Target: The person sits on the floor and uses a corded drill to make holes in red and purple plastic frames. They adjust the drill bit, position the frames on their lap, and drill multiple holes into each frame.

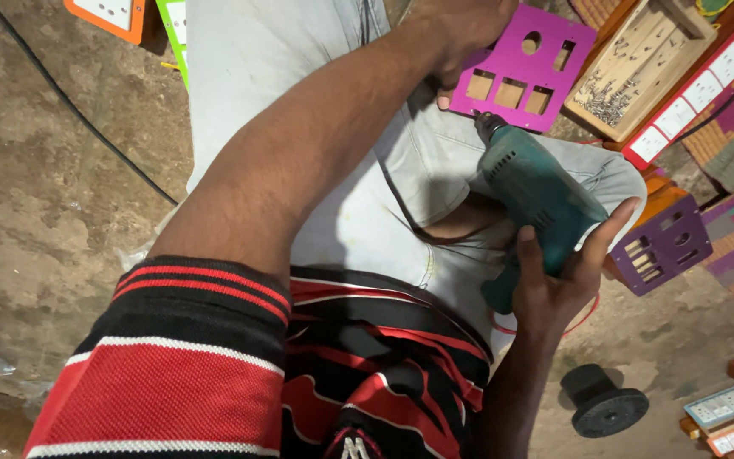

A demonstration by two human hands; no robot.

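Observation:
My left hand (460,30) grips the near edge of a flat magenta panel (522,68) with one round and several square cut-outs, holding it over my knee. My right hand (558,276) is wrapped around the handle of a teal power drill (533,191). The drill's chuck (490,127) points at the lower edge of the magenta panel and sits close to it. My legs in pale jeans (299,85) fill the middle of the view.
A wooden tray of small screws (639,64) lies beyond the panel. A purple slotted box (663,245) stands at the right. White switch strips (707,85) run along the right edge. A black spool (605,404) rests on the dirt floor; a black cable (78,110) crosses at left.

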